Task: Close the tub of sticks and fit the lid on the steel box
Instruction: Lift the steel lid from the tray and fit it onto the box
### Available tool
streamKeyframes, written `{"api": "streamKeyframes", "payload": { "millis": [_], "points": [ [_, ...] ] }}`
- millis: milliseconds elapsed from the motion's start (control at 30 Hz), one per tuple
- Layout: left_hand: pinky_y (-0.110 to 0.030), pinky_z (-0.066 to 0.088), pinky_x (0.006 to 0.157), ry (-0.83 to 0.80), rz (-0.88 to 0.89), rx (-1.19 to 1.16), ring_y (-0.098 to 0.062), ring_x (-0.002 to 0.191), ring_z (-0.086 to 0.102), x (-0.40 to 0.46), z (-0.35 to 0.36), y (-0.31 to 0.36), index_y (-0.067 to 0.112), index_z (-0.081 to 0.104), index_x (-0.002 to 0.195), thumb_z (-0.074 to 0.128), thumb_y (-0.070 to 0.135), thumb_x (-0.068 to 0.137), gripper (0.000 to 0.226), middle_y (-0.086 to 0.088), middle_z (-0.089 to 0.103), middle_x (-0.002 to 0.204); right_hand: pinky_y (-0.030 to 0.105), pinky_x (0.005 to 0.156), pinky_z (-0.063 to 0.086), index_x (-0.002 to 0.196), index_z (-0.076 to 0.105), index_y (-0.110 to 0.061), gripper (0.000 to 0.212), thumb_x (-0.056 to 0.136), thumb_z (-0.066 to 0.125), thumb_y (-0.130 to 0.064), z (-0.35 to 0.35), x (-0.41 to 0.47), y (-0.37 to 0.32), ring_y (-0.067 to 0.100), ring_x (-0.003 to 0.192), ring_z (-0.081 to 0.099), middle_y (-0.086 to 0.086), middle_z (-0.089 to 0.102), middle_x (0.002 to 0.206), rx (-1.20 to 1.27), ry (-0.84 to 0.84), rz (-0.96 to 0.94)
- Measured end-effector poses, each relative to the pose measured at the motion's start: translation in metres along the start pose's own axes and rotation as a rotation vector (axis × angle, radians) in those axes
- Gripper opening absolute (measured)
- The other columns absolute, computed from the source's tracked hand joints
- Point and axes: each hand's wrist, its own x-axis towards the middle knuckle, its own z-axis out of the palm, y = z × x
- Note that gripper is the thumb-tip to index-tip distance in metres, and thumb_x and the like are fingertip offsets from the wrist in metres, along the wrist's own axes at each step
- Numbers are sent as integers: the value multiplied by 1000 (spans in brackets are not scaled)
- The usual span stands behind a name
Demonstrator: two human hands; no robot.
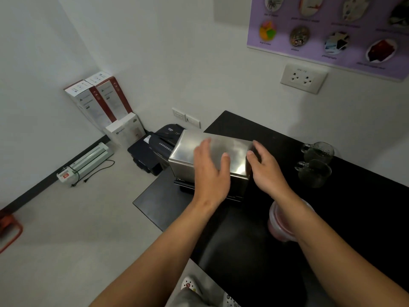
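A shiny steel lid [205,149] sits over the steel box [183,173] at the left end of the black table [354,207]. My left hand [211,171] lies flat on the lid's top, fingers spread. At the lid's right end my right hand [266,169] rests with its fingers apart, touching the side. A clear round tub [280,224] with a lid on it and pinkish contents stands nearer to me, partly hidden under my right forearm.
Two glass mugs [316,162] stand on the table to the right of the box. On the floor to the left are a black shredder [161,142], white and red boxes [104,103] and a laminator [88,160]. A wall socket [303,79] is above the table.
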Motion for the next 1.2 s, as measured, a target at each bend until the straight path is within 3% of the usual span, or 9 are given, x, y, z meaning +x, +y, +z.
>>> {"api": "streamKeyframes", "payload": {
  "millis": [67,167,433,667,800,933,1033,1100,1200],
  "points": [
    [-31,33,123,-163,149,167,-15,145,39,17,-1,2,8,46,153,53,22,106,50,-9,47,157,11,113,19,157,41,-18,50,109,45,-30,-1,5,-4,4,149,29,0,35,166,-145,-14,-88],
    [-48,18,127,-295,202,411,-33,156,27,41,-1,-4,10,48,154,50,18,107,48,-13,42,165,39,127,15,158,39,-15,49,111,41,-28,0,11,-8,25,159,16,6,27,170,-287,-66,-133],
    [-50,23,121,-347,298,677,-37,147,38,54,0,-23,10,59,144,47,21,106,42,-13,53,157,44,125,25,155,42,-10,49,111,39,-30,3,7,-8,26,154,30,9,37,166,-423,-52,-183],
    [-46,37,119,-294,257,550,-35,137,53,62,-27,-29,6,65,139,56,16,103,38,-17,63,146,51,122,23,148,51,-15,49,103,54,-34,-2,13,-21,37,152,29,5,51,155,-490,-35,-167],
    [-48,41,120,-183,74,435,-27,140,53,76,-65,-48,10,61,145,56,24,106,42,-12,60,150,52,124,17,151,49,-15,56,100,57,-37,17,18,-40,35,154,24,5,43,161,-554,-93,-285],
    [-37,51,104,-89,-179,238,-13,113,65,86,-102,-68,11,60,147,59,28,104,46,-8,67,142,52,124,14,156,40,-19,65,99,54,-48,50,24,-63,33,157,17,3,34,166,-593,-205,-357],
    [-41,51,108,-135,-314,31,-21,114,66,89,-119,-78,26,79,121,63,27,103,24,-10,74,126,53,126,12,158,35,-18,69,99,54,-50,74,33,-77,34,158,12,5,28,169,-630,-273,-389],
    [-49,53,104,-161,-371,-100,-26,103,64,89,-123,-82,32,81,103,65,25,102,17,-12,74,111,53,126,11,159,33,-18,72,98,56,-50,88,38,-84,33,158,10,6,23,171,-660,-296,-408],
    [-55,52,111,-188,-401,-158,-27,113,70,88,-121,-89,11,73,128,65,20,104,27,-16,76,121,54,126,9,160,30,-19,73,99,56,-49,105,45,-89,34,159,7,8,17,172,-709,-309,-403]
  ]
}}
